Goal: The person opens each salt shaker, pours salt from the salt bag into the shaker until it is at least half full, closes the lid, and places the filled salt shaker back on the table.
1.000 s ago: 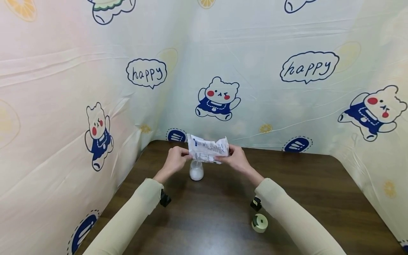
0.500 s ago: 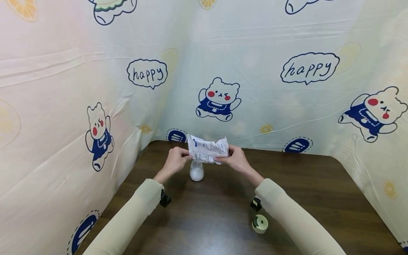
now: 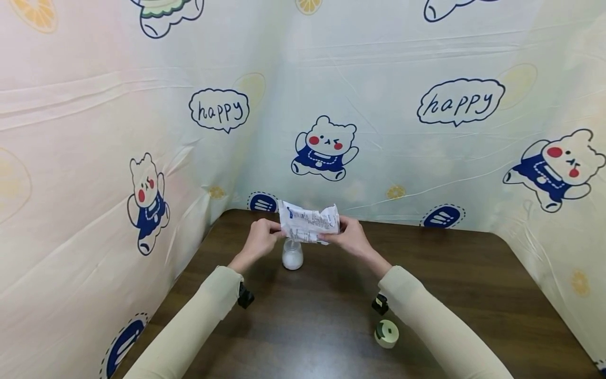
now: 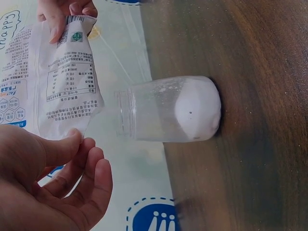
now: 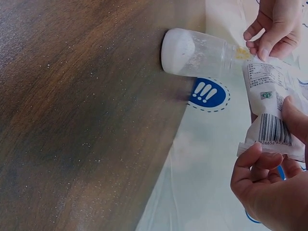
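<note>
Both hands hold a white printed salt bag up in the air, tilted above the far part of the table. My left hand pinches its left corner between thumb and fingers. The other end is gripped by my right hand, its thumb on the printed face. Just below the bag's left corner, a clear glass jar stands upright with no lid, its lower part filled with white grains. The bag's corner is close to the jar's mouth; whether they touch, I cannot tell. No falling stream of grains is clearly visible.
A pale green round lid lies on the dark wood table near my right forearm. Small white grains are scattered over the tabletop in the right wrist view. A printed cloth hangs behind and on both sides of the table.
</note>
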The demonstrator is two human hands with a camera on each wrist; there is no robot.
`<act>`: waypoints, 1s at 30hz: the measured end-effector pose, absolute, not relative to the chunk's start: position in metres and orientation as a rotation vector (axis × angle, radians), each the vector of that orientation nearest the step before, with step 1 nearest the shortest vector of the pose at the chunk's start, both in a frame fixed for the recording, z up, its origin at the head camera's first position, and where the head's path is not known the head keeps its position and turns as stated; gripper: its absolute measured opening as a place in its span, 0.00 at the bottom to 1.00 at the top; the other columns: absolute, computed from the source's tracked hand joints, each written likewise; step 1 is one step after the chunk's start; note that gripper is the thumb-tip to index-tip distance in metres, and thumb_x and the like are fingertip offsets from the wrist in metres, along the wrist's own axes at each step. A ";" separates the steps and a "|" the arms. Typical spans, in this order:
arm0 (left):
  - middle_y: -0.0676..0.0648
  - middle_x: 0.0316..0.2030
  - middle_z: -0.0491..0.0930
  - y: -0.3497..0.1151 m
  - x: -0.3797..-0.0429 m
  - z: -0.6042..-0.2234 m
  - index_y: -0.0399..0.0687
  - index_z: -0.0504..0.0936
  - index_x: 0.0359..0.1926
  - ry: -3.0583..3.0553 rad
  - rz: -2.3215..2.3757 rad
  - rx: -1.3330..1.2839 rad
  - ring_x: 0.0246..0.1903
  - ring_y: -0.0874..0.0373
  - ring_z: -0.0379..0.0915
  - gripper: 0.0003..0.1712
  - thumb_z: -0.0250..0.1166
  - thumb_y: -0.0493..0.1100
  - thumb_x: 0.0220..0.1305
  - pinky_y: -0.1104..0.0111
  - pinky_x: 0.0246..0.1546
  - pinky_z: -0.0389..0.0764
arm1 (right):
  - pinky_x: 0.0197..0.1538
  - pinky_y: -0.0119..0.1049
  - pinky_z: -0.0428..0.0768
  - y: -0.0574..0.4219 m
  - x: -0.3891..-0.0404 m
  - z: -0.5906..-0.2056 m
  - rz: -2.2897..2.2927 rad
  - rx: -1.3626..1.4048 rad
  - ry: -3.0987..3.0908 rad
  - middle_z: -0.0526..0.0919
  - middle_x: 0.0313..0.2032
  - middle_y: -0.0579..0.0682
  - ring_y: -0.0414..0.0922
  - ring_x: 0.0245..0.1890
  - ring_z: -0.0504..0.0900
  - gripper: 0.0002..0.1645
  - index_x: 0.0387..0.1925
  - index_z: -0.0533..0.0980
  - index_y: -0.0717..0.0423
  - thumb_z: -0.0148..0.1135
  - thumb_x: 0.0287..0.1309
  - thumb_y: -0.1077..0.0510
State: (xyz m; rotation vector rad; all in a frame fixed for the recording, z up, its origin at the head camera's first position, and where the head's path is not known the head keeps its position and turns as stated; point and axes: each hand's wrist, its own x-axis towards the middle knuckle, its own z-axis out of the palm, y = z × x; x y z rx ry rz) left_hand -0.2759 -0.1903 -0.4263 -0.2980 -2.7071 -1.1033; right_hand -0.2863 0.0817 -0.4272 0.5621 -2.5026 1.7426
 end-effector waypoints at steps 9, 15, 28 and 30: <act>0.45 0.41 0.90 -0.190 -0.276 -0.427 0.40 0.93 0.44 -2.714 -1.114 -0.294 0.34 0.54 0.78 0.07 0.72 0.33 0.68 0.61 0.36 0.79 | 0.48 0.46 0.86 0.082 -0.286 -0.428 1.731 0.554 -2.510 0.87 0.53 0.59 0.53 0.47 0.87 0.27 0.58 0.83 0.62 0.80 0.56 0.65; 0.45 0.41 0.90 -0.190 -0.277 -0.428 0.40 0.93 0.45 -2.712 -1.119 -0.296 0.34 0.54 0.78 0.07 0.72 0.33 0.68 0.61 0.37 0.79 | 0.47 0.44 0.86 0.083 -0.287 -0.430 1.729 0.541 -2.514 0.88 0.53 0.57 0.52 0.47 0.88 0.26 0.57 0.83 0.61 0.80 0.56 0.65; 0.45 0.38 0.90 -0.189 -0.278 -0.428 0.41 0.94 0.42 -2.694 -1.143 -0.313 0.31 0.57 0.76 0.05 0.73 0.33 0.67 0.63 0.32 0.77 | 0.46 0.44 0.86 0.082 -0.285 -0.427 1.715 0.537 -2.508 0.87 0.53 0.59 0.52 0.47 0.87 0.27 0.58 0.83 0.63 0.81 0.56 0.64; 0.45 0.39 0.90 -0.189 -0.278 -0.428 0.41 0.94 0.42 -2.696 -1.149 -0.310 0.31 0.56 0.76 0.06 0.73 0.33 0.67 0.63 0.32 0.77 | 0.47 0.45 0.86 0.082 -0.285 -0.427 1.717 0.537 -2.509 0.87 0.53 0.59 0.53 0.47 0.87 0.27 0.58 0.83 0.63 0.80 0.56 0.64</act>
